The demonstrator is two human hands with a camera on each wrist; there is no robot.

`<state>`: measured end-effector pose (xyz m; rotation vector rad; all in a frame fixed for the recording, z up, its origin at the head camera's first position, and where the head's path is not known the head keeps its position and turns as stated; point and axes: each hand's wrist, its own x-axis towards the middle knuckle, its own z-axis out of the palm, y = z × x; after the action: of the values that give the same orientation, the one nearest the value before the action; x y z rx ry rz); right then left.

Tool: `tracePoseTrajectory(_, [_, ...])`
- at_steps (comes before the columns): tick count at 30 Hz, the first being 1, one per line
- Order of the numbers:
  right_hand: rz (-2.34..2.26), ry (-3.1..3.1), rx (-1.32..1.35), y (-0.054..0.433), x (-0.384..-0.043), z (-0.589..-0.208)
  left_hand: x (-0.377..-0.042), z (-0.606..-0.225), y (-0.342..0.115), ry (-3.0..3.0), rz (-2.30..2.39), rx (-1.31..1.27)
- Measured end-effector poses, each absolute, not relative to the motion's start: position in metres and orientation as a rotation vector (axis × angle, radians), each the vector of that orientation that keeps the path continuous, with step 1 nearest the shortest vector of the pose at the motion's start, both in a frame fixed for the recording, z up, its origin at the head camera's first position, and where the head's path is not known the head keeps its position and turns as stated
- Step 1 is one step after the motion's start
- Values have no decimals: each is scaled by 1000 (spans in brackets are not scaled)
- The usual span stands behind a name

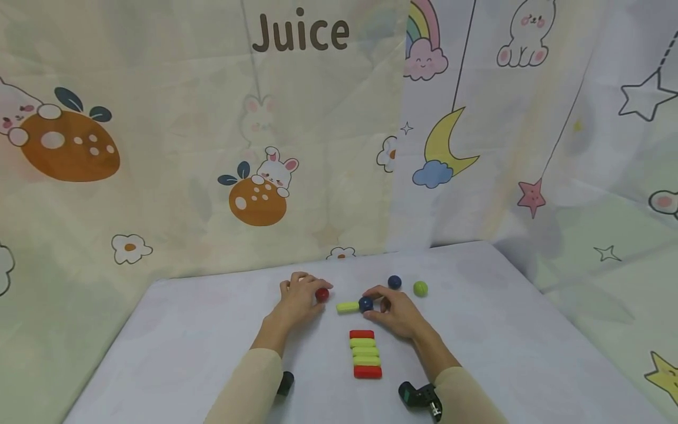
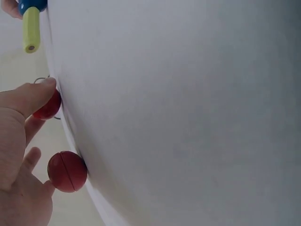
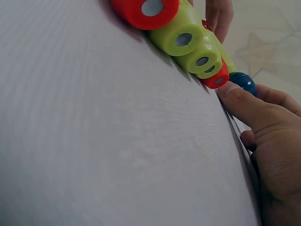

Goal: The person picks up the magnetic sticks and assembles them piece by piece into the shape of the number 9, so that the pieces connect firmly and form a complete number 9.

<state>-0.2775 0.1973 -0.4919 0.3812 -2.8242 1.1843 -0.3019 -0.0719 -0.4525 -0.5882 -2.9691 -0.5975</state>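
My left hand (image 1: 300,299) pinches a red ball (image 1: 322,294) between thumb and fingers at the middle of the white table. A second red ball (image 2: 67,172) sits by the little finger in the left wrist view; the hand hides it in the head view. To the right, my right hand (image 1: 396,312) pinches a dark blue ball (image 1: 365,304) with thumb and forefinger. A yellow-green rod (image 1: 347,307) extends left from that ball, its end against it, pointing toward the red ball. The free end of the rod bears a small metallic dot in the left wrist view.
Nearer me lies a stack-like row of red and yellow-green rods (image 1: 365,352), side by side, with metallic discs in their ends. Behind the right hand are another dark blue ball (image 1: 394,282) and a green ball (image 1: 421,288). A printed curtain (image 1: 328,147) hangs behind the table (image 1: 175,353).
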Motion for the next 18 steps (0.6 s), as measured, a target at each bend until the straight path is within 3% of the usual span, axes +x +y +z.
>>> tracePoseTrajectory(18, [1151, -2825, 388, 198, -279, -493, -305, -454, -71, -2998, -564, -544])
